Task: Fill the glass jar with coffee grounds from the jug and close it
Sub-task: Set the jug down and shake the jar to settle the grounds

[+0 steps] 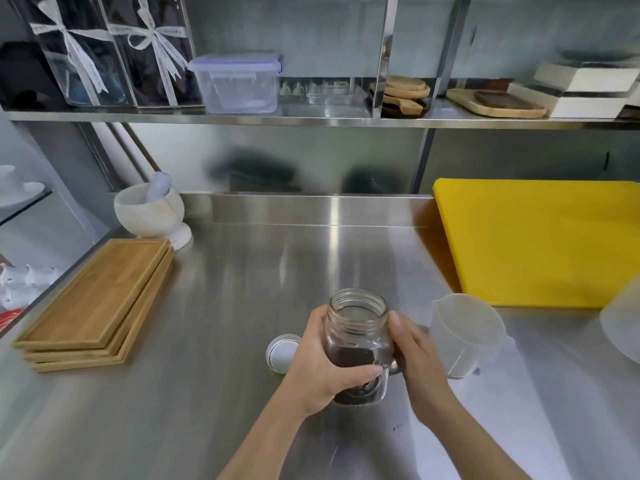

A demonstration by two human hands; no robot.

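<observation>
Left hand (320, 362) wrapped around the jar (358, 344) from the left, thumb across the lower front, fingers behind. Right hand (414, 351) pressed against the right side of the jar, thumb up near the threaded neck, palm over the glass handle; closed on it or just laid flat, cannot tell. Both forearms rising from the bottom edge, converging on the jar.

Jar upright on the steel counter (242, 306), mouth open, no cap on. Clear glass, screw thread at the top, dark grounds (349, 358) filling roughly the lower half.

Just left of the left hand, partly hidden behind it, the lid (281, 351) lying on the counter, white inside facing up. Just right of the right hand, a translucent jug (465, 336), upright, spout toward the jar, looking empty.

Open bare steel ahead of the hands and to the near left. Farther left, a stack of wooden trays (97, 299); beyond those, a white mortar (149, 211) with a pestle. Right and beyond the jug, a yellow board (540, 244). At the far right edge, a blurred translucent container (623, 323), cut off by the frame.
</observation>
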